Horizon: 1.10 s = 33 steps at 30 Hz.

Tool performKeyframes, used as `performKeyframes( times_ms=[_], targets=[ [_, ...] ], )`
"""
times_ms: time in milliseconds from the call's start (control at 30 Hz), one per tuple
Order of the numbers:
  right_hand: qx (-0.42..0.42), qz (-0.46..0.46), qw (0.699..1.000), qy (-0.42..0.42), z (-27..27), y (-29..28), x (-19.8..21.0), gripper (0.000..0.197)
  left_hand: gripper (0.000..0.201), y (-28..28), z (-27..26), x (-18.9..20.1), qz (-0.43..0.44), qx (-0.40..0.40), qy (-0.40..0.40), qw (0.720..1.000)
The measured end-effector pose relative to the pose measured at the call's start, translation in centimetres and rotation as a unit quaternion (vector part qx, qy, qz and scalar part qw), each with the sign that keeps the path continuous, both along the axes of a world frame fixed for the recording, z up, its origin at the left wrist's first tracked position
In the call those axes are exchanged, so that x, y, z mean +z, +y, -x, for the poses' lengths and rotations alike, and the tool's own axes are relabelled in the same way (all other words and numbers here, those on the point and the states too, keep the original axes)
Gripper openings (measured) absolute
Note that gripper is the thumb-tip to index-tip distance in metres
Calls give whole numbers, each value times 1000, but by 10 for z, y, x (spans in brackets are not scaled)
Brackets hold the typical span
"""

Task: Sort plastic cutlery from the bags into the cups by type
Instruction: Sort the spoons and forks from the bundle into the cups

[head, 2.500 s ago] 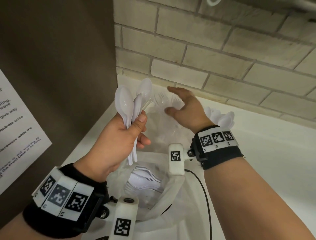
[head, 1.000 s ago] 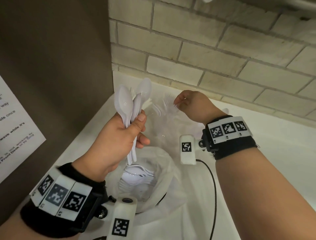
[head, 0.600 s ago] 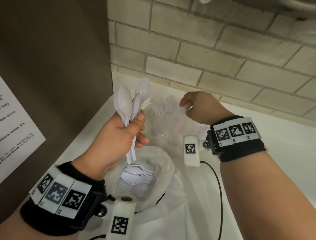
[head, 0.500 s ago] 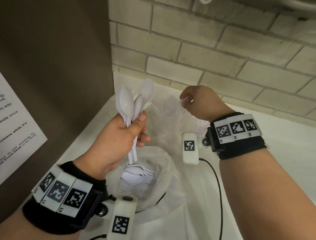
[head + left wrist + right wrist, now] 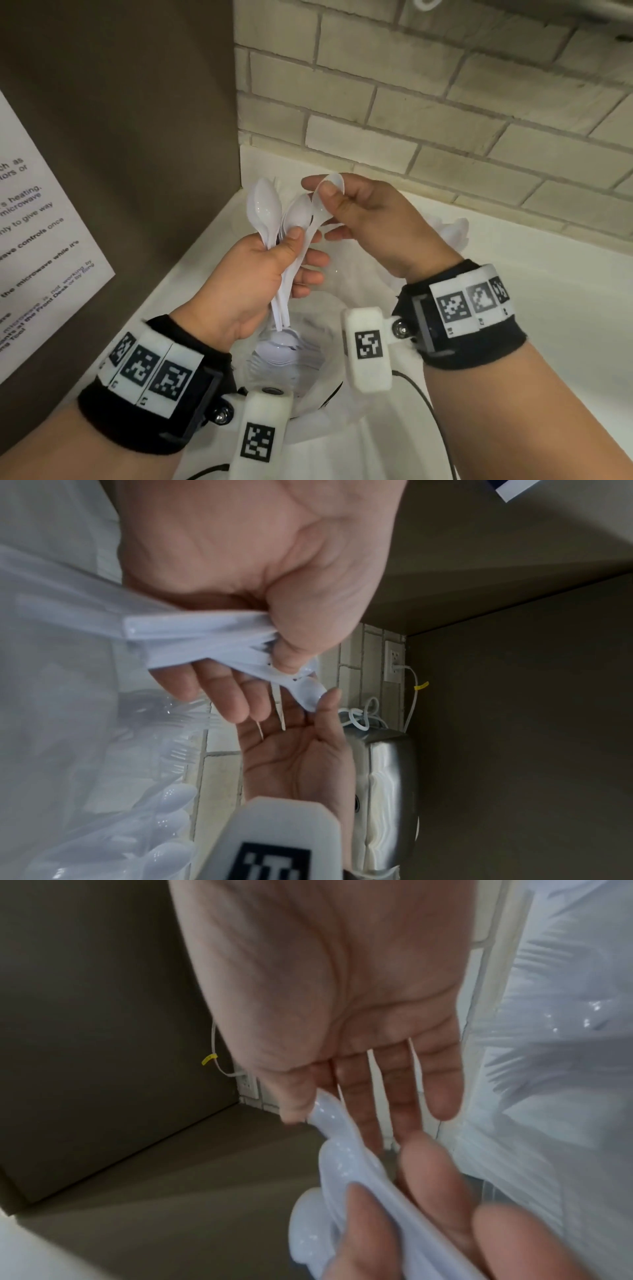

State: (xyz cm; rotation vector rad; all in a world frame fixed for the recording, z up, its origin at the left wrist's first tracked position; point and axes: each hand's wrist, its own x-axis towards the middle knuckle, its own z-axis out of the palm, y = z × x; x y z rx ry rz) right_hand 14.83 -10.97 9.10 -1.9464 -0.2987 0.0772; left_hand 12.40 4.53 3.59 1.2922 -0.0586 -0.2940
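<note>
My left hand grips a bundle of white plastic spoons by the handles, bowls up; the handles also show in the left wrist view. My right hand pinches the bowl of one more spoon between thumb and forefinger, and its handle lies against the bundle. The same spoon bowl sits under the thumb in the right wrist view. Below my hands an open clear bag holds more spoons. A clear bag of forks lies behind. No cup is plainly visible.
The white counter ends at a brick wall behind and a brown panel with a paper notice on the left. More white spoons lie to the right. A metal appliance and a wall outlet stand nearby.
My right hand has left the clear bag at the back and come left to the bundle, now pinching a spoon. The left hand has kept its grip on the bundle.
</note>
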Motion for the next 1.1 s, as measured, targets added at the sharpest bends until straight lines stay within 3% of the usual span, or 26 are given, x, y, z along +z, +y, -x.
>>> performKeyframes(
  times_ms=[167, 333, 467, 567, 667, 767, 867, 933, 1000, 1100],
  targets=[
    [54, -86, 993, 61, 5, 5, -17, 32, 30, 4, 3, 0, 23, -50, 12, 998],
    [55, -56, 996, 40, 11, 13, -21, 28, 40, 5, 8, -1, 46, -94, 31, 994],
    [-60, -35, 997, 30, 10, 20, -26, 28, 47, 3, 9, -3, 54, -100, 35, 993],
    [-143, -63, 988, -3, 6, 20, -28, 23, 48, 0, 9, -3, -1, -114, -4, 994],
    [-167, -82, 982, -29, 4, 24, -30, 21, 26, -3, 7, -4, -93, -112, -54, 988],
    [-117, -206, 971, 45, 10, 30, -26, 25, 26, -2, 6, -5, -185, -116, -108, 970],
    [-55, -279, 952, 113, 16, 27, -26, 53, 19, -1, 7, -5, -236, -142, -133, 952],
    [-13, -256, 960, 111, 17, 24, -30, 53, 12, -3, 8, -1, -255, -144, -136, 946],
    [19, -241, 966, 93, 19, 19, -37, 65, 10, -5, 9, 0, -281, -137, -152, 938],
    [66, -304, 949, 61, 18, 13, -40, 52, 36, -2, 8, -2, -309, -134, -164, 927]
  ],
)
